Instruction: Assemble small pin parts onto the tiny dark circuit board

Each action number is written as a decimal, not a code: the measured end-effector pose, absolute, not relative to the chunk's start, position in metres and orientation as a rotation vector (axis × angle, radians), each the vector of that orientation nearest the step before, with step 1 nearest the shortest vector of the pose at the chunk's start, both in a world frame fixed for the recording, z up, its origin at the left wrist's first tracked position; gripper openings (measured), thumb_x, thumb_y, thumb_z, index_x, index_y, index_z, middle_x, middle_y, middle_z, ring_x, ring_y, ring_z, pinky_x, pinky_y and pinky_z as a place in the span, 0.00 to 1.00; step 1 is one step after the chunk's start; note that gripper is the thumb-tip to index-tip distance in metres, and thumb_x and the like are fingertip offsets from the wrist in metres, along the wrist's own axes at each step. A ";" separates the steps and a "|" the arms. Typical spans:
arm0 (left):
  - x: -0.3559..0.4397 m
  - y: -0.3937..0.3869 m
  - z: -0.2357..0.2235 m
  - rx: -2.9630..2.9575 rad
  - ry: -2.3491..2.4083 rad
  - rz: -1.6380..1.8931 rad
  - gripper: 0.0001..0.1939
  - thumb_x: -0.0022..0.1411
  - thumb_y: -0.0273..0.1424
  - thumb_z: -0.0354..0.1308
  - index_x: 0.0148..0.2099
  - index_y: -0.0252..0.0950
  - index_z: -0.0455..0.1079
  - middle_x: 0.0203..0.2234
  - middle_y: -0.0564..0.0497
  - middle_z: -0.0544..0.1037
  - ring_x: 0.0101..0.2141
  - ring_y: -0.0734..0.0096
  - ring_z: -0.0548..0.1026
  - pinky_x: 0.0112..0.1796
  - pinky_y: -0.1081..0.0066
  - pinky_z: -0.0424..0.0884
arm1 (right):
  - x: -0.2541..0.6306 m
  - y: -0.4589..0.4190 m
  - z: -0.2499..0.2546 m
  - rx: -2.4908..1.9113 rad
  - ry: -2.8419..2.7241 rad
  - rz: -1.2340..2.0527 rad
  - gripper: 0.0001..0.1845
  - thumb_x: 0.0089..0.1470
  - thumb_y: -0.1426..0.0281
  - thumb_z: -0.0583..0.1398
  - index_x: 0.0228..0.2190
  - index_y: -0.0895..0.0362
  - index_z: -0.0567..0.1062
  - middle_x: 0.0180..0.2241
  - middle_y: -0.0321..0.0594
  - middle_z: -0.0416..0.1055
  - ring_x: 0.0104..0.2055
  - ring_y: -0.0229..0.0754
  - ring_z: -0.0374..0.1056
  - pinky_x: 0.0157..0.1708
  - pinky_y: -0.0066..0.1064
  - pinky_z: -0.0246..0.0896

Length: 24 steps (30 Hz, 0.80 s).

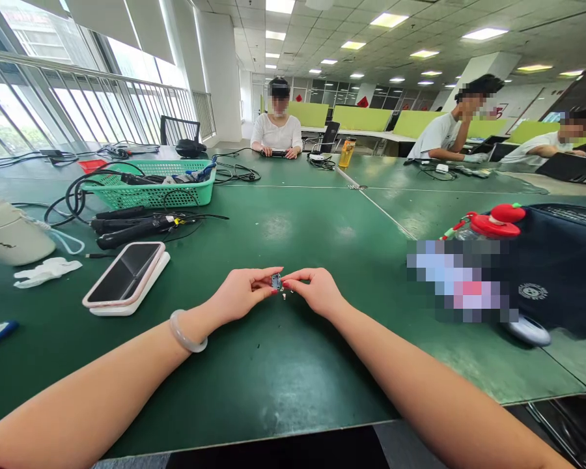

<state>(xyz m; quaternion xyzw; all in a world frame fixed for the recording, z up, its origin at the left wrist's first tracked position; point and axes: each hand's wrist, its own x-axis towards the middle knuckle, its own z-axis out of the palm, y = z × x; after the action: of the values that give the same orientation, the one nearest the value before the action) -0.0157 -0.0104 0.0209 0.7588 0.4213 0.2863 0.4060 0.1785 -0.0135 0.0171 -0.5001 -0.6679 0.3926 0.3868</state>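
Note:
My left hand (243,293) pinches a small blue-grey circuit board (276,281) between thumb and fingers, a little above the green table. My right hand (317,291) is closed in a pinch at the board's right edge. Whatever its fingertips hold is too small to make out. A few tiny pale pieces (284,296) show just below the fingertips. A pale bangle (188,331) circles my left wrist.
Left on the green table (293,384) are a phone (127,273) on a white box, black cables, a green basket (163,192), a white pouch (12,231). Right: a dark bag (561,260), a red-lidded bottle (495,223), a computer mouse (530,330). A person (277,130) sits opposite.

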 end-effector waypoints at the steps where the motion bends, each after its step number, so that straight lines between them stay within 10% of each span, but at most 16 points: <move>1: -0.015 -0.011 0.022 1.972 1.075 0.726 0.24 0.56 0.33 0.55 0.56 0.38 0.65 0.36 0.52 0.79 0.36 0.70 0.77 0.42 0.69 0.72 | 0.177 -0.014 0.017 -1.260 -1.684 1.011 0.08 0.45 0.66 0.62 0.27 0.55 0.80 0.29 0.37 0.78 0.34 0.41 0.72 0.40 0.31 0.63; 24: -0.012 -0.017 0.029 2.001 1.080 0.771 0.20 0.54 0.34 0.58 0.50 0.38 0.69 0.30 0.52 0.79 0.32 0.70 0.76 0.39 0.69 0.73 | 0.171 -0.019 0.014 -1.217 -1.664 0.882 0.12 0.46 0.61 0.61 0.22 0.57 0.77 0.23 0.36 0.74 0.27 0.37 0.67 0.31 0.28 0.60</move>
<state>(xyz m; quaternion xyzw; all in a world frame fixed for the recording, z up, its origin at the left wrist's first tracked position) -0.0118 -0.0174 0.0293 0.7769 0.4194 0.2993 0.3620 0.1714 -0.0188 0.0142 -0.4890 -0.6682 0.3544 0.4346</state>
